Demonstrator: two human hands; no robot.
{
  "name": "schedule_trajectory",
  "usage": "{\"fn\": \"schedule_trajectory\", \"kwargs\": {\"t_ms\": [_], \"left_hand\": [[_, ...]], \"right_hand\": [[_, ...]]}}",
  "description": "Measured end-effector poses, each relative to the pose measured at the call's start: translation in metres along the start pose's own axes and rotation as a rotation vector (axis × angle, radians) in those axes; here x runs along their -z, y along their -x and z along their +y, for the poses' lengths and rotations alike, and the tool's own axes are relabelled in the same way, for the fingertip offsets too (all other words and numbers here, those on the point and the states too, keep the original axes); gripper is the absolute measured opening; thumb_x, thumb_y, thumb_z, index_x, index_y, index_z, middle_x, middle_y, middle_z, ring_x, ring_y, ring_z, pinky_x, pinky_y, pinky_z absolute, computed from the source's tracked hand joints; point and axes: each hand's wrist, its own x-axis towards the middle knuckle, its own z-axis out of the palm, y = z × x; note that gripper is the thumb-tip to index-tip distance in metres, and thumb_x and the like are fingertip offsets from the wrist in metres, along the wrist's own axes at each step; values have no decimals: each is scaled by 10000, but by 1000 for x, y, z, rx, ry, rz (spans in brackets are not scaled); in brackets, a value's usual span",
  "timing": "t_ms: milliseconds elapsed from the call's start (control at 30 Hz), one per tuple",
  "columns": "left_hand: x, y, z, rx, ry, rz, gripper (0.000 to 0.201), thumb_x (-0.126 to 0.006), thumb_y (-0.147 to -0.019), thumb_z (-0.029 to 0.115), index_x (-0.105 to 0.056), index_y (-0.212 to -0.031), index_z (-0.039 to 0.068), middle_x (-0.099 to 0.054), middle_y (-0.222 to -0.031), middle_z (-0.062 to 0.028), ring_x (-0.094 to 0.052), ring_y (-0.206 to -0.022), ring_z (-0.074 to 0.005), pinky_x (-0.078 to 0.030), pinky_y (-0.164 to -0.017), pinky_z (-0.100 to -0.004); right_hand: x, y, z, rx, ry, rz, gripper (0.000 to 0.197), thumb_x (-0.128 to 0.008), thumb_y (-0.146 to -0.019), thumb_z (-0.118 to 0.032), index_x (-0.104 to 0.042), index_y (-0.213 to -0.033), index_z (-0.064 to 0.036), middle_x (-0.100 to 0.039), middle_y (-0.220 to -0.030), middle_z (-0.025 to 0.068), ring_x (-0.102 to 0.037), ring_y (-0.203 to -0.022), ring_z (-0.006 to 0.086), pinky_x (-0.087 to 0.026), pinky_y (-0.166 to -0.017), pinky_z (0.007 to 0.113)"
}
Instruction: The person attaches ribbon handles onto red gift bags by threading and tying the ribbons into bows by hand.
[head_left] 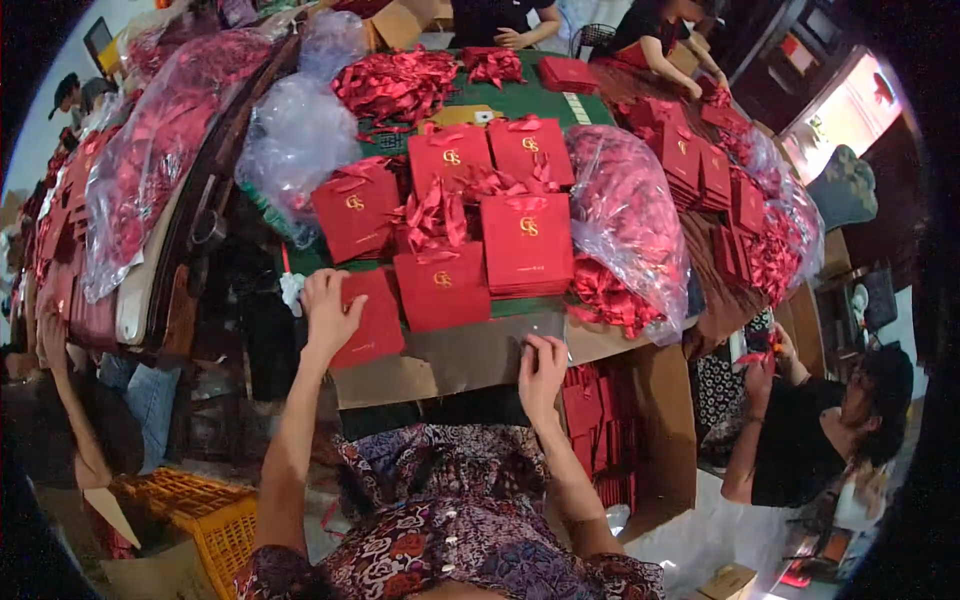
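Clearly the left hand (328, 308) is lying fingers-spread and flat on a red paper bag (368, 322) at the near left table edge, gripping nothing. That bag is looking light, thin and easily creased, so I would be pinching it by an edge. Meanwhile the right hand (541, 368) is resting loosely curled on the cardboard flap (470, 352) nearby. Farther off, bag stacks (527, 245), ribbons (397, 83) and plastic sacks (625, 200) are crowding the green table (530, 100); co-workers are sitting round.
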Motion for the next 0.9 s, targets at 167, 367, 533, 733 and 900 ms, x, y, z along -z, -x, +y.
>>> {"fn": "schedule_trajectory", "kwargs": {"t_ms": [167, 367, 533, 733, 900], "left_hand": [[19, 19, 3, 71, 95, 30, 205, -685, -838, 145, -584, -1007, 88, -564, -989, -121, -506, -1010, -347, -361, -885, -467], [51, 39, 32, 141, 168, -2, 120, -676, -836, 92, -593, -921, 109, -590, -856, -47, -516, -891, -261, -342, -840, -401], [56, 51, 48, 165, 360, -181, 105, -699, -820, 107, -638, -904, 94, -637, -793, -76, -563, -880, -294, -418, -776, -432], [28, 66, 80, 61, 383, -341, 101, -670, -857, 147, -647, -947, 106, -669, -857, -44, -560, -902, -272, -378, -842, -425], [4, 75, 101, 19, 320, -322, 107, -662, -869, 160, -630, -957, 108, -645, -887, -56, -535, -924, -288, -372, -817, -431]], "right_hand": [[21, -22, 28, 1, 242, 56, 281, -655, -857, -34, -627, -1135, -60, -554, -1050, 158, -538, -994, 360, -444, -858, 467], [14, -52, 57, 52, 425, 40, 300, -662, -869, -122, -633, -1162, -65, -589, -1159, 135, -527, -1023, 367, -441, -872, 469], [6, -49, 63, 42, 403, 40, 117, -678, -873, -162, -626, -945, -87, -568, -958, 110, -525, -928, 339, -420, -786, 464], [14, -23, 19, 163, 378, -80, 129, -688, -871, -147, -643, -989, -122, -582, -936, 73, -550, -961, 278, -402, -832, 419], [25, -5, -32, 162, 224, -192, 159, -729, -838, -142, -684, -990, -146, -581, -873, 30, -566, -856, 237, -391, -848, 398]]}}
